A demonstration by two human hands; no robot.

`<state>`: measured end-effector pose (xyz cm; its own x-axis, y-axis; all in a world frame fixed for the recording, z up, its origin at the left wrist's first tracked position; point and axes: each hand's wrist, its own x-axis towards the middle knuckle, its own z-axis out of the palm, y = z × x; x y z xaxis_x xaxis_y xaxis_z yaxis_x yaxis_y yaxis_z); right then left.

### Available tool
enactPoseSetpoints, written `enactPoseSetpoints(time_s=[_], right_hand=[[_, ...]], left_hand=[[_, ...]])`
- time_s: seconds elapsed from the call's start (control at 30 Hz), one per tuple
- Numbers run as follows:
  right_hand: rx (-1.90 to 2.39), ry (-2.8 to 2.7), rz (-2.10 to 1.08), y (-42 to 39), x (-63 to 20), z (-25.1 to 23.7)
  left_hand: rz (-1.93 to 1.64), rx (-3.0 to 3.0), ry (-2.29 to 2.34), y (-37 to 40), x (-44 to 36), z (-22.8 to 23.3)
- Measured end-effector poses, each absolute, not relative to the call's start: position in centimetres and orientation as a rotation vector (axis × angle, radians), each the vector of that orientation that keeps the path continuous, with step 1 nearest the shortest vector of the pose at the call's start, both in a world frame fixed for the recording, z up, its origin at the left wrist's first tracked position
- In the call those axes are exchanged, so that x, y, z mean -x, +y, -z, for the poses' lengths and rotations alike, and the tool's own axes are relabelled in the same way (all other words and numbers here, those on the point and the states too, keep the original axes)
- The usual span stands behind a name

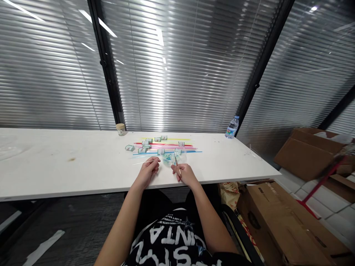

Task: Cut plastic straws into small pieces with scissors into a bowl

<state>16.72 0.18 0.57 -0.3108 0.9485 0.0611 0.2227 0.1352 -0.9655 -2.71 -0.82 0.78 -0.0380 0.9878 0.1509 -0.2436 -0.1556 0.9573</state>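
My left hand [149,169] is closed in a pinch near the table's front edge. A thin pale strip [139,163] runs out to the left from its fingertips. In my right hand [185,174] is a pair of scissors [176,159], its blades pointing up and away from me. Between and just beyond my hands stands a clear plastic bowl [181,158] with small blue-green pieces [167,159] in it. Behind it lie long thin strips, among them blue [194,152], red [166,144] and yellow [180,139]. Several small green-and-white wrapped rolls [129,147] are scattered over them.
A lidded jar [120,129] and a water bottle [232,127] stand along the back of the white table [91,162]. Clear plastic [9,147] lies at far left. Cardboard boxes [294,218] are on the floor at right. Blinds hang behind glass at the back.
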Motion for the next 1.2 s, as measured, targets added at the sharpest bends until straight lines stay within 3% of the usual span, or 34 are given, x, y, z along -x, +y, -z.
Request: enactPoseSetpoints(time_s=[0.43,1.2], right_hand=[[1.126,-1.617,-1.207,0.27,-16.66,-0.27],[1.121,-1.615,-1.264,0.31,-16.71,-0.17]], left_hand=[[-1.692,-0.883,0.891,-0.55,2.37,-1.27],[-1.595,-0.933,0.865,-0.69,2.63,-1.21]])
